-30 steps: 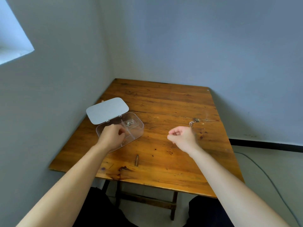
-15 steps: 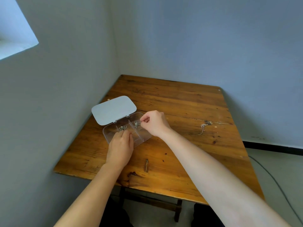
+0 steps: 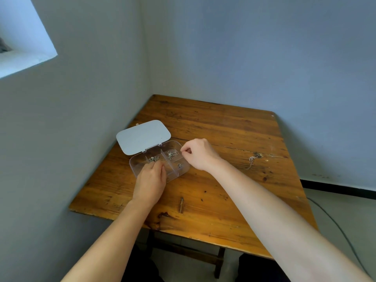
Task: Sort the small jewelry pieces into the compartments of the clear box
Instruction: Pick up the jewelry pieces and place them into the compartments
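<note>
The clear box (image 3: 136, 166) lies open near the table's left edge, its grey lid (image 3: 142, 136) folded back toward the wall. Small silver pieces sit in the far left compartment (image 3: 153, 159), the far right compartment (image 3: 172, 155) and the near right compartment (image 3: 179, 165). My left hand (image 3: 151, 181) lies over the box's near left part and holds it, fingertips touching the far left pieces. My right hand (image 3: 200, 154) hovers at the box's right rim, thumb and forefinger pinched together; I see nothing between them. A thin silver chain (image 3: 251, 162) lies on the table to the right.
The wooden table (image 3: 223, 190) stands in a room corner, with walls close behind it and on the left. A dark splinter mark (image 3: 181, 204) shows near the front edge. A cable (image 3: 333, 220) runs along the floor on the right.
My right hand travelled from beside the chain over to the box's right side and stays pinched there. My left hand shifted a little on the box. The view moved closer.
</note>
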`<state>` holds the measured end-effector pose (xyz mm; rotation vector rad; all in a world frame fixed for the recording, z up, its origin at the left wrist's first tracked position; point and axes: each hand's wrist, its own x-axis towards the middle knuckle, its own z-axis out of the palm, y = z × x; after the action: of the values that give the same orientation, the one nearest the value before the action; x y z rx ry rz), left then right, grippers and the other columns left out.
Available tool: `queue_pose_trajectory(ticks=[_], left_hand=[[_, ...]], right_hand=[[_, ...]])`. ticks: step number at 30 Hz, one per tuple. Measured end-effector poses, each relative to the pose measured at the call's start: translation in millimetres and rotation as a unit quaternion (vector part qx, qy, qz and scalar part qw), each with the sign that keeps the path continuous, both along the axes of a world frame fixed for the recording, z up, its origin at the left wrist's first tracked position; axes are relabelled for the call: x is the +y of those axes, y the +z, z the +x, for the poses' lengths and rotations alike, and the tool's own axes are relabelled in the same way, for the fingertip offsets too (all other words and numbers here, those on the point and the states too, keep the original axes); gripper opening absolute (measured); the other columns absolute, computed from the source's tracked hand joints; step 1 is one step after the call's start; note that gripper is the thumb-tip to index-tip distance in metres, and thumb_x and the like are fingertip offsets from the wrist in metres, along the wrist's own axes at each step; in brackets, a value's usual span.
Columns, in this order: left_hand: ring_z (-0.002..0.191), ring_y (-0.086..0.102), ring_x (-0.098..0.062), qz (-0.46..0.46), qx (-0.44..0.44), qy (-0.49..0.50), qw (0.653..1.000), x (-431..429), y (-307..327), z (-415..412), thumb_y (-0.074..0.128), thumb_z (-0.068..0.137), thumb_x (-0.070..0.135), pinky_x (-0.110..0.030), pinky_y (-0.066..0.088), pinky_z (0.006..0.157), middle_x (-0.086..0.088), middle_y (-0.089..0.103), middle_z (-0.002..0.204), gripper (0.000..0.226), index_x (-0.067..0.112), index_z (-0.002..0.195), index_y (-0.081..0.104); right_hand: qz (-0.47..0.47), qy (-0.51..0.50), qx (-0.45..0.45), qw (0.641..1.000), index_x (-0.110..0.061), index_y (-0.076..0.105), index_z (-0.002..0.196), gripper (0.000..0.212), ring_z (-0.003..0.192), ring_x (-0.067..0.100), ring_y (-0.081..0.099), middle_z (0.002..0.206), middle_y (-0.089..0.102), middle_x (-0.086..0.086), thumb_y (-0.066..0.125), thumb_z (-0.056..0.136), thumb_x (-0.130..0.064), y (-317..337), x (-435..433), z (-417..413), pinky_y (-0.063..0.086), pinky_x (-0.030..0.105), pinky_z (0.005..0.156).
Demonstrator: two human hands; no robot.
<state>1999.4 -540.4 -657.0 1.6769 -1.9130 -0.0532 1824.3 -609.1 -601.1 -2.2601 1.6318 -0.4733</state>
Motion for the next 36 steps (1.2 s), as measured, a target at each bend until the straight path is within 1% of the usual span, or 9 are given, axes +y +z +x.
queue_pose_trajectory(ticks=[2,6,11,17,20,25,28,32,36], left_hand=[[0.083,0.060,-0.025,0.005,-0.002,0.001,1.000,0.5,1.5,-1.0,0.048,0.099,0.012,-0.038,0.051,0.069,-0.010,0.066,0.087,0.020,0.005,0.093,0.065],[0.088,0.060,-0.024,0.006,-0.007,0.001,1.000,1.3,4.8,-1.1,0.049,0.098,0.013,-0.035,0.051,0.071,-0.010,0.067,0.095,0.019,0.006,0.099,0.067],[0.105,0.058,-0.034,-0.065,-0.060,-0.003,0.996,3.9,0.2,-30.0,0.060,0.091,0.010,-0.049,0.049,0.085,-0.014,0.065,0.114,0.018,0.006,0.107,0.068],[0.111,0.056,-0.031,-0.043,-0.106,-0.154,0.981,1.9,-15.1,-100.8,0.059,0.088,0.010,-0.044,0.048,0.086,-0.011,0.060,0.121,0.025,0.012,0.112,0.064],[0.119,0.054,-0.032,0.011,-0.125,-0.169,0.978,-10.2,-21.5,-125.4,0.053,0.093,0.014,-0.045,0.046,0.092,-0.011,0.058,0.129,0.029,0.012,0.120,0.063],[0.115,0.053,-0.029,0.051,-0.132,-0.148,0.979,-42.2,-25.1,-144.5,0.043,0.098,0.020,-0.043,0.044,0.094,-0.007,0.058,0.128,0.034,0.015,0.127,0.059],[0.114,0.052,-0.030,0.063,-0.132,-0.144,0.979,-62.9,-25.6,-147.0,0.043,0.098,0.018,-0.044,0.045,0.094,-0.009,0.057,0.126,0.034,0.013,0.128,0.058],[0.118,0.049,-0.030,0.074,-0.117,-0.128,0.982,-83.3,-26.6,-149.0,0.044,0.098,0.016,-0.046,0.045,0.097,-0.010,0.055,0.132,0.034,0.011,0.127,0.059],[0.112,0.049,-0.031,0.074,-0.099,-0.120,0.985,-89.3,-30.3,-150.3,0.047,0.095,0.014,-0.045,0.045,0.092,-0.011,0.056,0.128,0.031,0.009,0.123,0.061]], right_hand=[[-0.023,-0.029,-0.028,0.999,-0.026,0.075,0.110,0.021,0.090,0.013,0.067,0.112,0.072,-0.006,0.058,0.098,-0.024,-8.8,13.5,-18.0,0.055,0.028,0.067],[-0.032,-0.064,-0.045,0.996,-0.028,0.073,0.111,0.020,0.097,0.014,0.066,0.111,0.070,-0.005,0.058,0.098,-0.028,-35.1,43.6,-57.8,0.057,0.034,0.077],[-0.017,-0.136,-0.038,0.990,-0.028,0.067,0.120,0.025,0.090,0.017,0.066,0.125,0.060,-0.007,0.055,0.099,-0.033,-57.1,64.2,-117.0,0.057,0.036,0.075],[0.049,-0.261,0.005,0.964,-0.025,0.045,0.145,0.059,0.126,0.026,0.048,0.143,0.043,0.004,0.057,0.094,-0.051,-72.7,57.4,-173.5,0.050,0.037,0.090],[0.074,-0.289,0.005,0.954,-0.022,0.034,0.152,0.072,0.135,0.031,0.040,0.146,0.039,0.012,0.057,0.092,-0.057,-75.6,47.3,-188.4,0.042,0.041,0.101],[0.079,-0.295,0.028,0.952,-0.024,0.023,0.157,0.080,0.138,0.034,0.038,0.151,0.036,0.016,0.053,0.093,-0.062,-76.5,21.3,-198.8,0.041,0.045,0.103],[0.067,-0.272,0.034,0.959,-0.022,0.036,0.154,0.067,0.134,0.031,0.042,0.145,0.043,0.013,0.054,0.097,-0.054,-80.8,2.9,-201.2,0.043,0.042,0.101],[0.000,-0.252,-0.063,0.966,-0.016,0.074,0.115,0.025,0.107,0.026,0.062,0.111,0.066,0.008,0.066,0.096,-0.030,-87.4,-12.8,-208.5,0.045,0.028,0.084],[-0.015,-0.209,-0.112,0.971,-0.018,0.076,0.104,0.018,0.104,0.017,0.062,0.103,0.072,-0.004,0.065,0.097,-0.030,-82.0,-26.2,-211.6,0.048,0.030,0.091]])
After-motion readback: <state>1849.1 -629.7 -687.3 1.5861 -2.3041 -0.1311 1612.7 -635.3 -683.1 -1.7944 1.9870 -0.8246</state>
